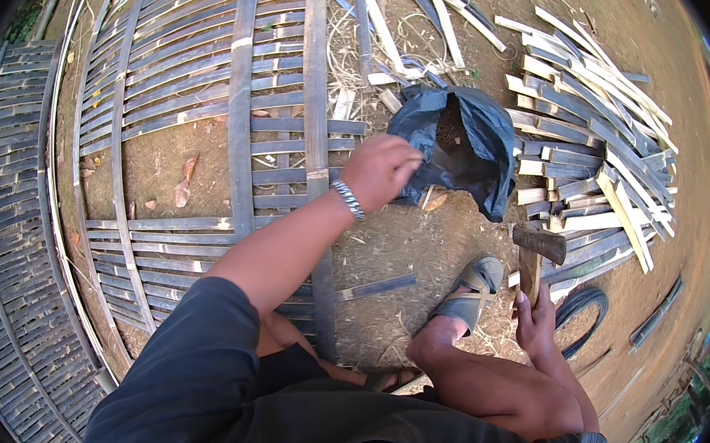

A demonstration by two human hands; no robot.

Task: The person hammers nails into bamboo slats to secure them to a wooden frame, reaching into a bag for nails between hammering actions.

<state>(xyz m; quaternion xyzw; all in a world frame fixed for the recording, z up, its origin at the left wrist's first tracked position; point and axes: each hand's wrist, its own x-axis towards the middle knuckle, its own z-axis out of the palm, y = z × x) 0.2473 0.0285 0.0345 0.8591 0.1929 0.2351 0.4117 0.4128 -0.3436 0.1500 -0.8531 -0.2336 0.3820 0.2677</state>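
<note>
My left hand (381, 169) is closed, fingertips pinched together at the left edge of a dark blue plastic bag (491, 136). What the pinch holds, if anything, is too small to make out. The bag's mouth gapes, and small brown pieces (449, 132) lie inside. Low on the right, my right hand (539, 320) grips the wooden handle of a hammer (529, 272), whose dark metal head points up and away from me. Left of the bag lies a lattice of bamboo slats (241, 117), crossed by long strips; my left forearm passes over it.
A heap of split bamboo strips (593, 150) spreads at the right. Loose strips (451, 26) and thin shavings lie beyond the bag. A dark coil (581, 316) sits right of my sandalled foot (469, 292). Another slatted panel (12, 188) fills the far left; a short slat (376, 288) lies on the dirt.
</note>
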